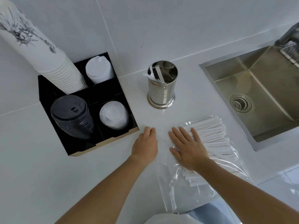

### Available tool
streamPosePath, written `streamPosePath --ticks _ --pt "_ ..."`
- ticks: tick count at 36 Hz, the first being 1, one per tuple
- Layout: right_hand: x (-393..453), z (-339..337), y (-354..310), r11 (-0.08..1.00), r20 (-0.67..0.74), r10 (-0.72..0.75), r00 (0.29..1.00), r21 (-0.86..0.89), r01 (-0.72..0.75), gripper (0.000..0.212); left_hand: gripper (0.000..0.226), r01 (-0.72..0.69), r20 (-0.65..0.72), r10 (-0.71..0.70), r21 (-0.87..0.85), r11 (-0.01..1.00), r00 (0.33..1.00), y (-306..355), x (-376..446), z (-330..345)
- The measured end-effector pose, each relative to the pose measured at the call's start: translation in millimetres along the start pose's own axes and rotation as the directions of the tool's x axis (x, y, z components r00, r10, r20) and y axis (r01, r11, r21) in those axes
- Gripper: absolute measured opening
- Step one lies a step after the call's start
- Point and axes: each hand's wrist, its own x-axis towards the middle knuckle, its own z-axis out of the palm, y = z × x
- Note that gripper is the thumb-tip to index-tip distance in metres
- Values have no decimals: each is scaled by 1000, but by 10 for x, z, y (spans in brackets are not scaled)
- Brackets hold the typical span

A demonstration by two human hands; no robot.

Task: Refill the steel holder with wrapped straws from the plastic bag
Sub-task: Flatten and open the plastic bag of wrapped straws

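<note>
A round steel holder point(162, 89) stands upright on the white counter, with a few wrapped straws point(155, 75) leaning inside it. In front of it lies a clear plastic bag point(178, 188) filled with several white wrapped straws point(215, 136). My right hand point(187, 147) rests flat, fingers spread, on the left part of the bag over the straws. My left hand point(145, 143) sits on the counter just left of the bag, fingers curled down at the bag's edge; whether it pinches the plastic is unclear.
A black organiser point(113, 141) at the left holds a tall stack of paper cups point(53, 62), black lids point(71, 117) and clear lids point(113, 115). A steel sink point(258, 88) is set into the counter at the right. The tiled wall rises behind.
</note>
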Motion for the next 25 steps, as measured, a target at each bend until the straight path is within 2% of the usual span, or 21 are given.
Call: streamPosePath --ticks 4,11,21,25 --pt "-7 23 6 1000 -15 4 1000 4 -4 61 22 30 -38 -34 -87 996 999 9 94 -47" --pt "-9 24 11 1000 -60 -4 998 26 5 62 15 83 0 -84 -142 986 996 -4 247 -145" --pt "-10 38 12 999 -103 -16 995 50 22 61 21 162 107 -158 -32 986 982 -7 421 -232" --pt "-12 33 14 998 -110 -16 994 53 22 61 24 153 124 -153 13 988 980 4 466 -273"
